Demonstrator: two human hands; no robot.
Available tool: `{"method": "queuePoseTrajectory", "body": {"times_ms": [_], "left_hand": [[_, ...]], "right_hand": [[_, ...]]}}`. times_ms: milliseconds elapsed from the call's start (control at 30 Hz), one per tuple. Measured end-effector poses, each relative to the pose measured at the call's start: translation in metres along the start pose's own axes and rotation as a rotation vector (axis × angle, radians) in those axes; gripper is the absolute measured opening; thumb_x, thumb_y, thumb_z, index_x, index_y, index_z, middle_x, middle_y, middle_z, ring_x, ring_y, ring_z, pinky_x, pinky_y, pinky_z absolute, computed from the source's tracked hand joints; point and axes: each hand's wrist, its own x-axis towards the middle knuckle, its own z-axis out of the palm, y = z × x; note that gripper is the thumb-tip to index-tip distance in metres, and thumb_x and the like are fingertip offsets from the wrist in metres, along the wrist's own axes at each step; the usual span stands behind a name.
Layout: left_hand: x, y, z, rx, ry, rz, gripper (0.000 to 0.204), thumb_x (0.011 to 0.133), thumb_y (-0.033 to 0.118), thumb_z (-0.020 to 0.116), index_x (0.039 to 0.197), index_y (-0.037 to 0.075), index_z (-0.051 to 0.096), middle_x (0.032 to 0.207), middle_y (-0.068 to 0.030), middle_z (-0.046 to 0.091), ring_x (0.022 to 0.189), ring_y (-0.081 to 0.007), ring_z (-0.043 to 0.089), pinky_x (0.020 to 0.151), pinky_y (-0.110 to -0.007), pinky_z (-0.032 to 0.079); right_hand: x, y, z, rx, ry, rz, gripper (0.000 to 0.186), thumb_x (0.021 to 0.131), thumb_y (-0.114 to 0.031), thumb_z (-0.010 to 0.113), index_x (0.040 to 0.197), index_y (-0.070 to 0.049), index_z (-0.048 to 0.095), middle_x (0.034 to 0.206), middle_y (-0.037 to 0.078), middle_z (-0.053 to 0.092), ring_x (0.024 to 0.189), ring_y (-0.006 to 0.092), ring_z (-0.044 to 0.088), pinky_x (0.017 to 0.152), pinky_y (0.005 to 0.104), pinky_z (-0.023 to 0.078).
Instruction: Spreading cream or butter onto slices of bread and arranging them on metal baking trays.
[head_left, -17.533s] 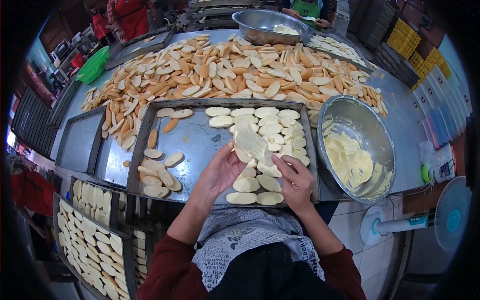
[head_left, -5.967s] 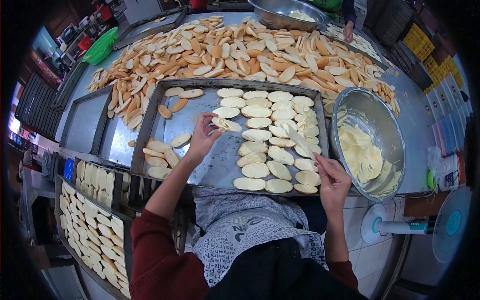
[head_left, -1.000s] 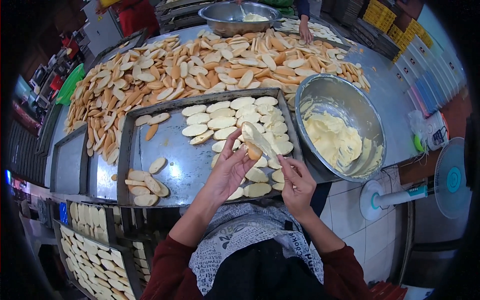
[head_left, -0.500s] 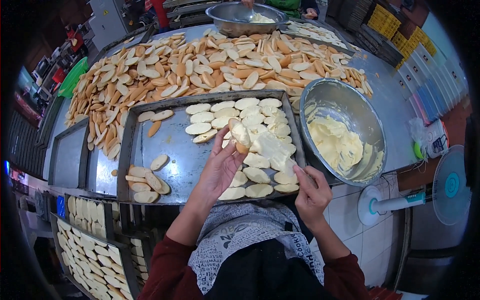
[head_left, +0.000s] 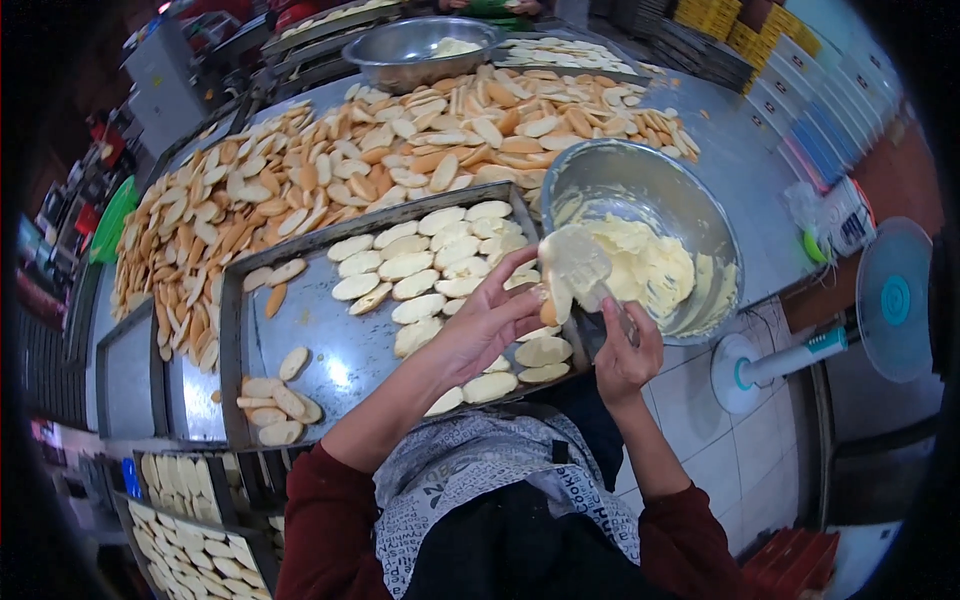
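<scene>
My left hand (head_left: 487, 320) holds an oval bread slice (head_left: 549, 305) above the near right corner of a metal baking tray (head_left: 325, 345). My right hand (head_left: 625, 352) grips a spreader (head_left: 578, 265) whose wide blade, coated in pale cream, lies against the slice. Rows of cream-topped slices (head_left: 420, 262) fill the right part of the tray. A small pile of plain slices (head_left: 270, 402) lies at its near left. A steel bowl (head_left: 608, 175) with yellow cream (head_left: 640, 265) stands just right of the tray.
A large heap of toasted slices (head_left: 330, 170) covers the steel table behind the tray. A second steel bowl (head_left: 425, 45) stands at the far end. Filled trays (head_left: 200, 520) sit on racks at lower left. A white fan (head_left: 880, 300) stands on the floor at right.
Both hands have lifted from the tray and shifted right toward the bowl. The spreader now carries cream and presses on the slice held in my left hand.
</scene>
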Motion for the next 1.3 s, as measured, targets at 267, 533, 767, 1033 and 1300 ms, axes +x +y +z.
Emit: {"method": "queuePoseTrajectory", "body": {"times_ms": [267,533,767,1033,1300], "left_hand": [[0.048,-0.019,0.003,-0.079,-0.149,-0.112,0.059,0.091,0.008,0.058,0.142,0.013,0.029,0.125,-0.0117,0.051,0.107,-0.0167,0.058,0.09,-0.028,0.051],[-0.024,0.0,-0.073,0.2,0.233,0.117,0.046,0.086,0.002,0.059,0.127,0.007,0.038,0.116,-0.0094,0.052,0.11,-0.0193,0.054,0.098,-0.031,0.046],[-0.121,0.018,-0.177,0.75,0.651,0.269,0.046,0.075,0.002,0.074,0.11,0.005,0.045,0.102,-0.0079,0.061,0.097,-0.0173,0.06,0.086,-0.03,0.051],[-0.133,0.018,-0.192,1.541,0.97,0.059,0.042,0.064,0.016,0.08,0.095,0.004,0.054,0.095,-0.0112,0.058,0.086,-0.0236,0.06,0.074,-0.035,0.052],[-0.111,0.019,-0.193,1.657,0.952,0.051,0.045,0.065,0.018,0.079,0.098,0.005,0.052,0.094,-0.0122,0.054,0.085,-0.0272,0.059,0.074,-0.038,0.051]], "right_hand": [[0.027,0.049,-0.016,-0.184,-0.045,0.304,0.053,0.067,0.012,0.057,0.11,-0.018,0.071,0.098,0.009,0.064,0.083,0.027,0.064,0.069,0.034,0.049],[0.012,0.063,-0.043,0.073,-0.085,0.584,0.034,0.086,0.004,0.057,0.116,-0.01,0.067,0.098,0.01,0.064,0.086,0.0158,0.059,0.077,0.0261,0.047],[0.008,0.064,-0.038,0.139,-0.102,0.696,0.029,0.092,-0.003,0.055,0.121,-0.006,0.062,0.108,0.008,0.062,0.098,0.0134,0.056,0.089,0.0258,0.044],[0.012,0.054,-0.035,0.169,-0.056,0.625,0.029,0.093,-0.003,0.055,0.121,-0.007,0.062,0.11,0.008,0.062,0.099,0.0135,0.056,0.09,0.0274,0.044],[0.012,0.053,-0.039,0.156,-0.073,0.618,0.029,0.093,-0.004,0.055,0.121,-0.005,0.061,0.113,0.008,0.063,0.101,0.0131,0.056,0.093,0.0271,0.043]]}}
